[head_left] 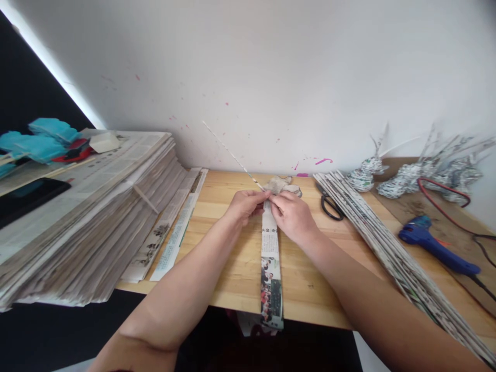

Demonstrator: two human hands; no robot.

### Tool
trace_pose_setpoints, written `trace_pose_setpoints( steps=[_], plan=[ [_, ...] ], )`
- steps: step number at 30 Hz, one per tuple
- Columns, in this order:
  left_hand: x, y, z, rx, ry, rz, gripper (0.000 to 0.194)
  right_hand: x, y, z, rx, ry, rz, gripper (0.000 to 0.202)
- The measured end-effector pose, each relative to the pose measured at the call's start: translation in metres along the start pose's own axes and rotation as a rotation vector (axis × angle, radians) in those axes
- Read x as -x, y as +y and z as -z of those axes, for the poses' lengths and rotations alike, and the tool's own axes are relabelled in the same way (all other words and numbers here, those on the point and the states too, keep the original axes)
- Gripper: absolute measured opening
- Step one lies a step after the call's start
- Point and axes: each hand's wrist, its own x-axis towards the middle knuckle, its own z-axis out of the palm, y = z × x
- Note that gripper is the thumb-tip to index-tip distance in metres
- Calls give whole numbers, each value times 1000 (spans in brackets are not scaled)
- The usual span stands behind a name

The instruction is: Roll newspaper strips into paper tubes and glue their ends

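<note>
A long newspaper strip (270,248) runs from my fingers toward me and hangs over the table's front edge. At its far end a thin stick or rolled tube (232,155) slants up and left. My left hand (248,204) pinches where the strip and the thin stick meet. Right beside it, my right hand (290,212) has its fingers closed on the strip's upper end. The two hands' fingertips almost touch. Just beyond them lies a crumpled greyish cloth (284,185).
A tall newspaper stack (127,206) fills the left, with a phone (34,199) on top. Loose strips (180,227) lie beside it. To the right are black scissors (332,207), rolled paper tubes (387,248), a blue glue gun (437,248) and woven paper figures (366,174).
</note>
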Motion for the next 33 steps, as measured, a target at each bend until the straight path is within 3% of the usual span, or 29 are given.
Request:
trace_pose_setpoints(
  steps=[11,23,33],
  plan=[
    [0,2,-4,-1,61,-9,30,1,0,-2,-150,93,-135,22],
    [4,8,-1,25,1,32,20,1,0,0,-134,87,-132,26],
    [-7,-4,1,34,14,-41,11,3,0,-6,-171,77,-54,29]
  ],
)
